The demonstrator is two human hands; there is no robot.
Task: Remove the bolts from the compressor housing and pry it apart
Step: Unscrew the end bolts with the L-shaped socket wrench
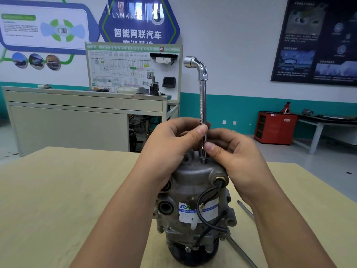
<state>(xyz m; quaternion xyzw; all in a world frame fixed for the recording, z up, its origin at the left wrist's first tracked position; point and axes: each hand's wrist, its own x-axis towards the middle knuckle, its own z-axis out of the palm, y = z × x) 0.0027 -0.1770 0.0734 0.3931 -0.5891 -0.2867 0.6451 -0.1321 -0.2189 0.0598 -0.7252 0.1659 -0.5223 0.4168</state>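
Observation:
A grey metal compressor housing (193, 192) stands upright on the wooden table (58, 200), pulley end down, with a black cable looped over its white label. A chrome L-shaped socket wrench (202, 101) stands vertically, its lower end set into a bolt hole on the housing's top. My left hand (170, 144) pinches the wrench shaft with thumb and fingers. My right hand (231, 151) pinches the shaft lower down, just above the housing. The bolt itself is hidden under the socket.
A long metal bar (245, 209) lies on the table to the right of the compressor, partly behind it. Beyond the table stand a grey workbench (77, 113) with a wiring display board and a red tool cabinet (274, 126).

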